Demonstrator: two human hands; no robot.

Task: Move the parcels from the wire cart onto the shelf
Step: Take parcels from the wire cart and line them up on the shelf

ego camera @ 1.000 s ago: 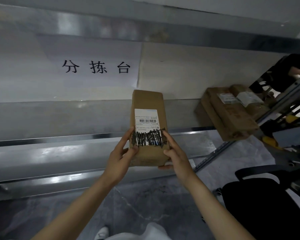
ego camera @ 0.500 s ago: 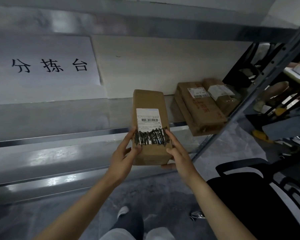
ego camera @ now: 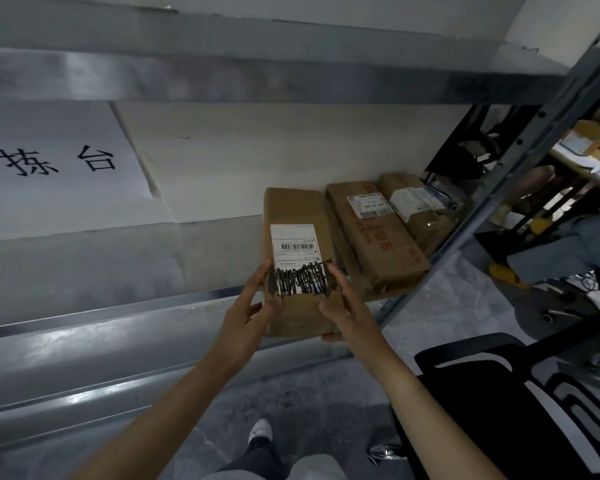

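Note:
A long brown cardboard parcel (ego camera: pixel 297 216) with a white barcode label, partly scribbled over in black, is held between both hands above the front edge of the metal shelf (ego camera: pixel 118 271). My left hand (ego camera: pixel 253 310) grips its left near side, thumb on top. My right hand (ego camera: pixel 347 306) grips the right near side, fingers underneath. Its far end reaches in over the shelf, just left of two parcels lying there: a brown one with red print (ego camera: pixel 378 244) and a smaller labelled one (ego camera: pixel 413 206). The wire cart is out of view.
A white paper sign (ego camera: pixel 56 161) with black characters hangs on the back wall. An upper shelf beam (ego camera: pixel 257 77) runs overhead. A perforated steel upright (ego camera: pixel 499 188) bounds the shelf on the right. A black chair (ego camera: pixel 520 403) stands at lower right. A person's legs (ego camera: pixel 561 244) show beyond.
I have carried the parcel rightward along the shelf, so it now sits close beside the two parcels lying there. Both hands keep the same hold.

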